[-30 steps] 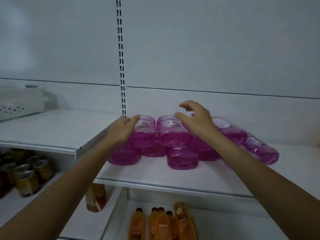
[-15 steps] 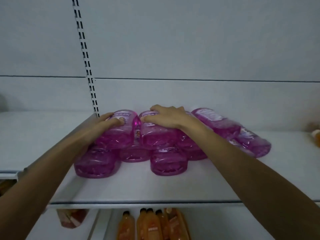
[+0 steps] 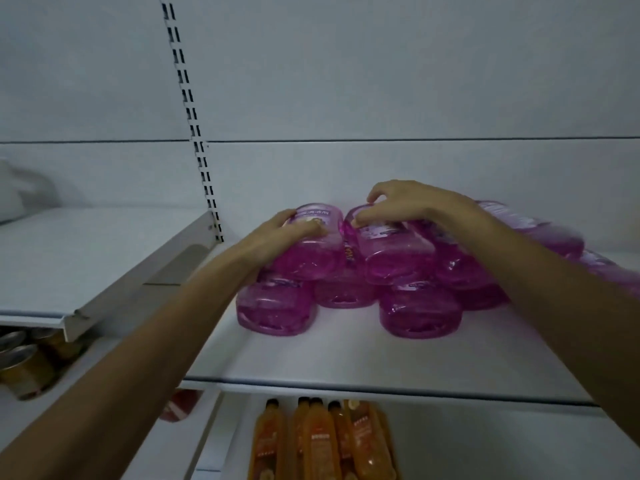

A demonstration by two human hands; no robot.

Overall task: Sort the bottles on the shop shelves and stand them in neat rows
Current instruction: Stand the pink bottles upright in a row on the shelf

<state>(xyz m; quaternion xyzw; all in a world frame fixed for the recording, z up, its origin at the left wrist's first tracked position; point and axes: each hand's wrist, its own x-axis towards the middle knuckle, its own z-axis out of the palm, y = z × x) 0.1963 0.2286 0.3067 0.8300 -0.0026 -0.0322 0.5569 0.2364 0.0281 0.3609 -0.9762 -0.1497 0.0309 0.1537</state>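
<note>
1. At the far left a side shelf (image 3: pixel 69 258) sits a little higher than the main one, with some tins (image 3: pixel 24 368) in the dark beneath it. Neither seems to belong to this step.
2. A slotted upright (image 3: pixel 194 133) marks where the main shelf (image 3: pixel 346 362) begins. The pile of pink bottles (image 3: pixel 420 313) lies towards its back, all on their sides in two layers, bases facing outward. None stands upright yet.
3. The left hand (image 3: pixel 287 233) is on the upper left bottle (image 3: pixel 311 258). Its fingers are curled round the bottle's left flank and grip it.
4. The right hand (image 3: pixel 415 206) is on the upper right bottle (image 3: pixel 391 254), which touches its neighbour. Thumb and fingers are bent over the label end, holding it from above.
5. Further right, the slanted bottles (image 3: pixel 547 237) lean on the heap. They are blurred and partly hidden by the right forearm.
6. On the shelf below, orange bottles (image 3: pixel 322 441) stand close together.
7. The step in hand looks like taking the top two bottles off the heap, one in each hand, so the task is at an early stage.
8. The next move calls for lifting both clear without rolling the lower layer. Each should then be turned base down and stood on the bare front of the main shelf as the start of a row. The smooth, rounded plastic may slip, so a firm hold matters.
</note>
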